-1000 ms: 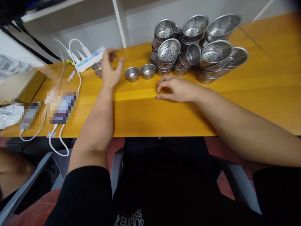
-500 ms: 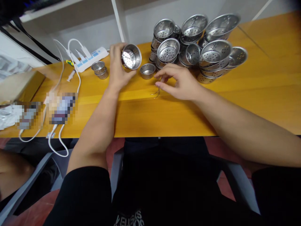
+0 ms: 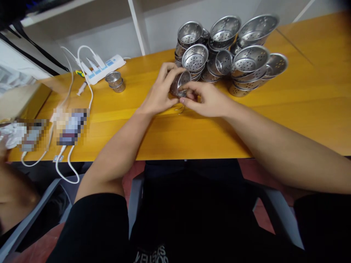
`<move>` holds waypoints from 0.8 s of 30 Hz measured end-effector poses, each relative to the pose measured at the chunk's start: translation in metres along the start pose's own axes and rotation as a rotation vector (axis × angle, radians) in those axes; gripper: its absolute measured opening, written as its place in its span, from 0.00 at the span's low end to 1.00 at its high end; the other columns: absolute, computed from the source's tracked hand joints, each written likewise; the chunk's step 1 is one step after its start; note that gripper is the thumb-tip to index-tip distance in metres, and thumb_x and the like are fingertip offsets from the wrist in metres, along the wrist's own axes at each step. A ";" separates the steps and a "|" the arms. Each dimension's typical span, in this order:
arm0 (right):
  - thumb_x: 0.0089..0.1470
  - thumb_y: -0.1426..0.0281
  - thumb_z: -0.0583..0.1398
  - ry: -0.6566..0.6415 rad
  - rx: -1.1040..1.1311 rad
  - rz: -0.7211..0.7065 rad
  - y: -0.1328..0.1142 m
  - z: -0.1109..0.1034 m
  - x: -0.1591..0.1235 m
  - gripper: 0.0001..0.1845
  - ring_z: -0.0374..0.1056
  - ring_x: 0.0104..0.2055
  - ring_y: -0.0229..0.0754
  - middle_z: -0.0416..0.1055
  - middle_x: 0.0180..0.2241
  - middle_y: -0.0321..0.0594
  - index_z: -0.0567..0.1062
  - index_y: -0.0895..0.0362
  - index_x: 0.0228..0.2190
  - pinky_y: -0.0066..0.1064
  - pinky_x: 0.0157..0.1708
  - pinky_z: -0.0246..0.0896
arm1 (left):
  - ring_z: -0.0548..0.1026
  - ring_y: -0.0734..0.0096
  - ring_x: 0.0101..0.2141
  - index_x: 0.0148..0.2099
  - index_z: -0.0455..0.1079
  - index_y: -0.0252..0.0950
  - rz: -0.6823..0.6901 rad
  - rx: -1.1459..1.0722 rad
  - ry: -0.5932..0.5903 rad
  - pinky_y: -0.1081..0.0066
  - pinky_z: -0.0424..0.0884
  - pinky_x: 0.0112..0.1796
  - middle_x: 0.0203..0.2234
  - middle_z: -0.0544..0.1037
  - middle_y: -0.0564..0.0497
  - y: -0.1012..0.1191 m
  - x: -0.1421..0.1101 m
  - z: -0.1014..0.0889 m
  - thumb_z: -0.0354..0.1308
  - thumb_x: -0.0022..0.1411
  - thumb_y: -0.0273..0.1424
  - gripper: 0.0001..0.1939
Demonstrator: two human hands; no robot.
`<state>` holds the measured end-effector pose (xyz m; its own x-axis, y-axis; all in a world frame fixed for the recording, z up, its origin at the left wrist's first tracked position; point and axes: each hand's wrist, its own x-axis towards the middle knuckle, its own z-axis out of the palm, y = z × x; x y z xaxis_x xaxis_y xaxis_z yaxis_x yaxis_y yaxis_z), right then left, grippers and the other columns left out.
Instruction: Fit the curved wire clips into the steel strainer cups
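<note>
A perforated metal cup (image 3: pixel 183 78) is tilted in my left hand (image 3: pixel 159 93), whose fingers wrap round its side. Its mouth faces my right hand (image 3: pixel 208 99). My right fingers are pinched at the cup's near edge on a thin bent wire piece (image 3: pixel 180 109), which pokes out below the fingertips. Whether the wire touches the cup I cannot tell. Just behind both hands stands a stack of perforated metal cups (image 3: pixel 194 58). The small shallow cup seen earlier is hidden behind my hands.
More stacked perforated cups (image 3: pixel 251 60) fill the back right of the yellow table (image 3: pixel 307 102). Two small nested cups (image 3: pixel 116 82) stand at left, near a white power strip (image 3: pixel 106 69). A phone (image 3: pixel 72 128) with a white cable lies front left. Another person's arm (image 3: pixel 16 190) is at far left.
My left hand has carried the metal cup right and down to my right hand, tilting it. The right hand has barely moved and keeps its pinch on the wire.
</note>
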<state>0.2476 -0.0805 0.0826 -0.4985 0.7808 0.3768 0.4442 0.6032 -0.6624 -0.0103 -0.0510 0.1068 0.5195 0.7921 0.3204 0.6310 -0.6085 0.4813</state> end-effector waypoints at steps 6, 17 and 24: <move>0.70 0.24 0.69 0.013 0.084 0.019 0.001 0.000 0.001 0.37 0.72 0.35 0.54 0.74 0.32 0.38 0.84 0.44 0.48 0.54 0.44 0.82 | 0.64 0.37 0.91 0.82 0.70 0.54 0.019 -0.053 -0.063 0.37 0.59 0.93 0.85 0.73 0.47 0.006 0.003 0.000 0.79 0.72 0.53 0.43; 0.65 0.15 0.66 0.018 0.333 0.084 0.005 -0.003 0.009 0.45 0.82 0.40 0.59 0.84 0.34 0.42 0.81 0.44 0.35 0.57 0.52 0.83 | 0.60 0.43 0.92 0.81 0.71 0.56 0.111 -0.021 -0.096 0.37 0.54 0.94 0.89 0.67 0.54 0.013 0.004 -0.009 0.69 0.72 0.38 0.38; 0.64 0.18 0.72 0.016 0.407 0.105 -0.002 -0.008 0.008 0.44 0.81 0.42 0.57 0.86 0.34 0.42 0.86 0.46 0.31 0.56 0.57 0.81 | 0.58 0.43 0.92 0.83 0.71 0.55 0.121 -0.029 -0.106 0.36 0.51 0.95 0.90 0.67 0.56 0.011 0.006 -0.010 0.64 0.77 0.50 0.37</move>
<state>0.2482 -0.0739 0.0923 -0.4533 0.8390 0.3010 0.1602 0.4089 -0.8984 -0.0059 -0.0526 0.1219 0.6495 0.7030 0.2898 0.5441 -0.6959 0.4687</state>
